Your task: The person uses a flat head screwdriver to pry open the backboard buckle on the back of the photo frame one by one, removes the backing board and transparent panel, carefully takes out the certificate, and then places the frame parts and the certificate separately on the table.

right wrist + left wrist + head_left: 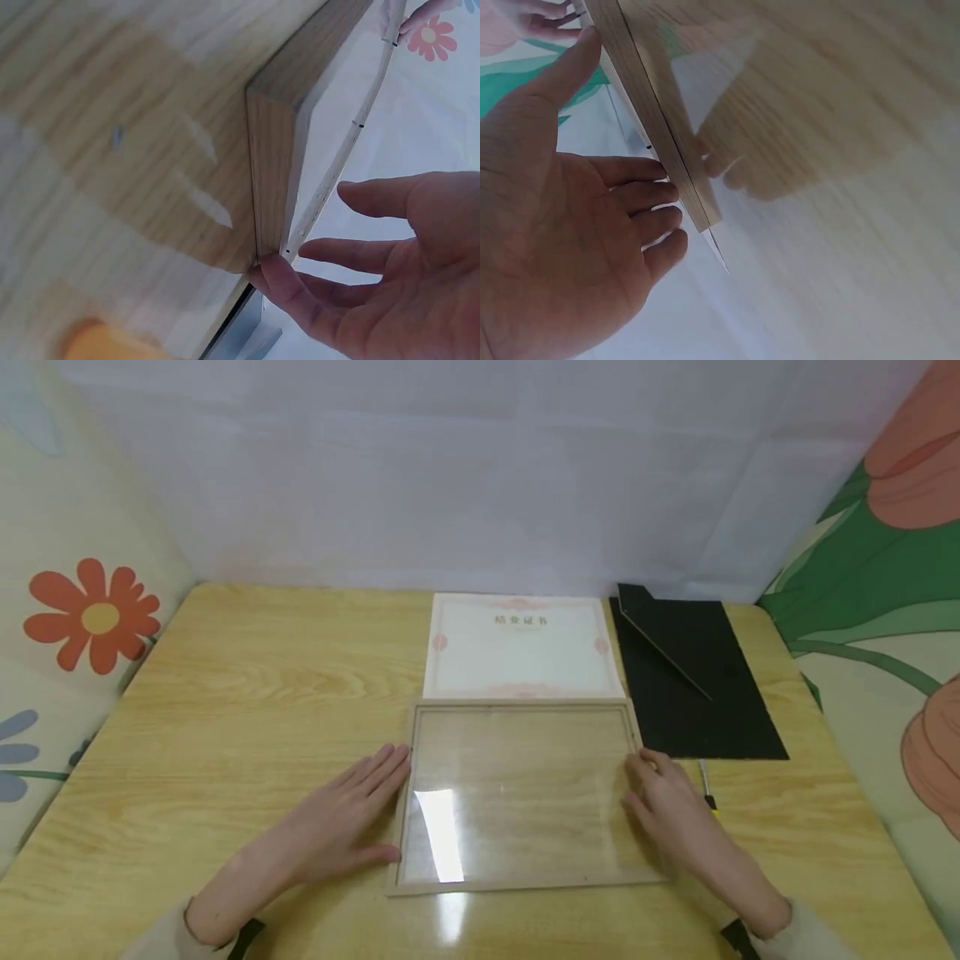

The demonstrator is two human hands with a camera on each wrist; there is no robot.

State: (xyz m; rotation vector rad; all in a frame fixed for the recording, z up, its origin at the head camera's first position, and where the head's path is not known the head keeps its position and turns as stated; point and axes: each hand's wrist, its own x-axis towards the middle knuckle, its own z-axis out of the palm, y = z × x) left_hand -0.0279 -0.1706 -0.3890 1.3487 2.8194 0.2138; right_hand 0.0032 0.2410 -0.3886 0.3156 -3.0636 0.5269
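Observation:
A light wooden picture frame [525, 887] with a clear pane lies flat on the table, and a bright glare shows on its left part. My left hand [337, 818] rests along the left side, fingers straight and touching the rim, thumb near the lower corner. In the left wrist view, the fingertips of that hand [577, 225] meet the wooden edge [649, 105]. My right hand [675, 810] is at the right side, fingers loosely bent against the rim. In the right wrist view, one finger of it [289, 289] touches the wooden edge [271, 172].
A white certificate sheet [517, 652] with pink ornaments lies just behind the frame. To the right is a black backing board [705, 718] with its stand leg [660, 643] raised. A screwdriver [707, 789] lies partly hidden beside my right hand. Wood-grain table [262, 693] extends left.

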